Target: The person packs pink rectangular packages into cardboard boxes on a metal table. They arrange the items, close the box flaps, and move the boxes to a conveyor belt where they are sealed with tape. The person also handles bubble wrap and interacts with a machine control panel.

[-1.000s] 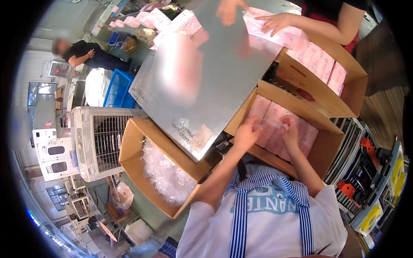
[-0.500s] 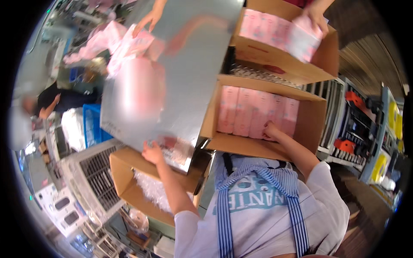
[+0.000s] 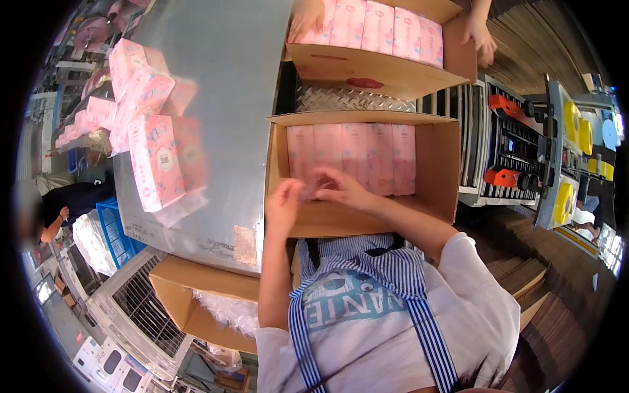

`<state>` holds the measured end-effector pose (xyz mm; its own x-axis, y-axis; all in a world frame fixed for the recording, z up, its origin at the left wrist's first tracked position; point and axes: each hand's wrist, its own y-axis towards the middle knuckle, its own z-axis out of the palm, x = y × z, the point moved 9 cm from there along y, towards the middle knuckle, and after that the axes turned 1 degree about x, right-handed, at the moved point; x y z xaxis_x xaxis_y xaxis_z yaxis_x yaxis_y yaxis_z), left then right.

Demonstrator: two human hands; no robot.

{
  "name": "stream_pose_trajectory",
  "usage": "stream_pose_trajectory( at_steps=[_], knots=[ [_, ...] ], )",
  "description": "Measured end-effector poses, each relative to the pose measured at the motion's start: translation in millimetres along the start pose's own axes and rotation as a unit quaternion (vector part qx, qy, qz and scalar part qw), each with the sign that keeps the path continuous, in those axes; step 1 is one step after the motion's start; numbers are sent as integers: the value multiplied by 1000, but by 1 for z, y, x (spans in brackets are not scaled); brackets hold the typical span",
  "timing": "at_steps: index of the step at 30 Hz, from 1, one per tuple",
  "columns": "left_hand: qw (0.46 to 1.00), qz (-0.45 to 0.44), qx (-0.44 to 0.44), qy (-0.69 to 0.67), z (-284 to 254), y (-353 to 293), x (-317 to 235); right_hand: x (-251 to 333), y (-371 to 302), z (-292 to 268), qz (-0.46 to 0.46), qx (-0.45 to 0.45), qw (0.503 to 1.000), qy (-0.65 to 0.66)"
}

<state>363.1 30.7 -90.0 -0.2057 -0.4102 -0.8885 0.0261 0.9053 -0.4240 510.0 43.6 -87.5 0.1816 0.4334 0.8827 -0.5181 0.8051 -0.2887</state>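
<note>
Metal table (image 3: pixel 223 131) | blue crate (image 3: pixel 116 229) beside | right forearm (image 3: pixel 413 221) across carton wall (image 3: pixel 334 223)

a metal table (image 3: pixel 223 150) fills the left centre; below it, to the left, stand a grilled unit (image 3: pixel 147 298) and a white cabinet (image 3: pixel 105 367). at right, rollers (image 3: pixel 472 131) adjoin a machine (image 3: pixel 555 157) between stacks of brown sheets (image 3: pixel 550 340). bright light (image 3: pixel 616 252) marks the far right rim.
</note>
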Motion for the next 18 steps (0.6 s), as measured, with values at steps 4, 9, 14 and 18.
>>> stream_pose_trajectory(
  at_steps=[4, 9, 14, 18],
  knots=[
    [956, 94, -67, 270, 19, -3, -56, -13, -6, -24, 71, -32, 914, -398],
    [969, 44, -111, 218, -34, -34, -25, -169, -62, -86, 263, 233, 689, -634],
    [946, -6, -227, 232, -85, -68, -3, -168, -71, -170, 211, 32, 815, -539],
    [929, 4, -264, 258, -117, -87, 21, -140, -88, -258, 307, -141, 655, -676]
  ],
)
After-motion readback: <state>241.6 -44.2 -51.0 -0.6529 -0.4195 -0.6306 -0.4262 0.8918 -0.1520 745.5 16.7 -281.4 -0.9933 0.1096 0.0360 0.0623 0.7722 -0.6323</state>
